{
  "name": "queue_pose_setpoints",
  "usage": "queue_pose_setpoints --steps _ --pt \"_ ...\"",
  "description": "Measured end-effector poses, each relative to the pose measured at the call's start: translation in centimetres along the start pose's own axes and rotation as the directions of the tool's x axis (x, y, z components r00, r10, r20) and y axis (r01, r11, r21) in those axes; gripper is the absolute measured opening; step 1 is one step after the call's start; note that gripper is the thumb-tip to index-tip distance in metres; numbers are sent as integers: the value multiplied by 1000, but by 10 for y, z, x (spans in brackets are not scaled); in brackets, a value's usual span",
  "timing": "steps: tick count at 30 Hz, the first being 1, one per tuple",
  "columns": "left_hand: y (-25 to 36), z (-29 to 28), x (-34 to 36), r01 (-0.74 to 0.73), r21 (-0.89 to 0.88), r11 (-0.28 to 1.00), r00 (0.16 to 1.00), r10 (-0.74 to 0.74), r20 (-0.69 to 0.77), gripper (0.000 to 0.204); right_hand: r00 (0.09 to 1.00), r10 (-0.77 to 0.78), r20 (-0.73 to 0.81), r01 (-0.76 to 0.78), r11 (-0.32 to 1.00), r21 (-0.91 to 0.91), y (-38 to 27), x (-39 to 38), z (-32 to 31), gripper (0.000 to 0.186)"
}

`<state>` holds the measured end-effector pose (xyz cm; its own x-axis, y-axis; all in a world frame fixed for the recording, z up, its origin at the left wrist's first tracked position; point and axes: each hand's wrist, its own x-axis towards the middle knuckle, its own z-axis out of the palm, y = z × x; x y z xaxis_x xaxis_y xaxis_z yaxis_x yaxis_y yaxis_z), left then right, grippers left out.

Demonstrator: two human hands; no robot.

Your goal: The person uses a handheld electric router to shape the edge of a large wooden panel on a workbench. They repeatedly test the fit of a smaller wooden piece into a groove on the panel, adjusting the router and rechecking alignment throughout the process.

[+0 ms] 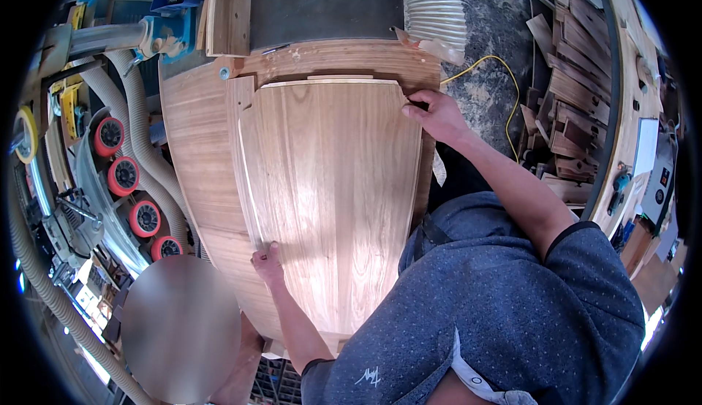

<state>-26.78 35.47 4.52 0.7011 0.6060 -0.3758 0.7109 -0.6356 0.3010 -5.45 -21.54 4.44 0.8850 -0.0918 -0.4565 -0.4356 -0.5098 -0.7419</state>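
Left hand (268, 260) pressing fingers, grip closed, on near-left edge of wood panel (333, 193) lying on table (197, 149); right hand (437, 115) pinching far-right corner, grip closed.

Pale tan wood panel (333, 193) is showing straight grain; at nine o'clock, red rollers (126, 177) are carrying black hubs; yellow cable (504, 91) is lying at two o'clock.

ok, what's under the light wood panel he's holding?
The light wood panel lies on a larger, darker wooden board that shows along its left and far edges. Left hand grips its left edge, right hand its far right corner. Whatever lies beneath the panel's middle is covered.
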Motion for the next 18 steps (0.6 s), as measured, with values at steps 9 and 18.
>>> queue_pose_setpoints --steps 9,18 --pt "136 41 6 -203 160 966 977 211 -34 101 992 -122 -37 124 992 37 25 -5 -7 42" --pt "208 88 53 -128 247 961 982 157 -101 115 984 -134 117 155 969 -194 -7 39 -6 35"
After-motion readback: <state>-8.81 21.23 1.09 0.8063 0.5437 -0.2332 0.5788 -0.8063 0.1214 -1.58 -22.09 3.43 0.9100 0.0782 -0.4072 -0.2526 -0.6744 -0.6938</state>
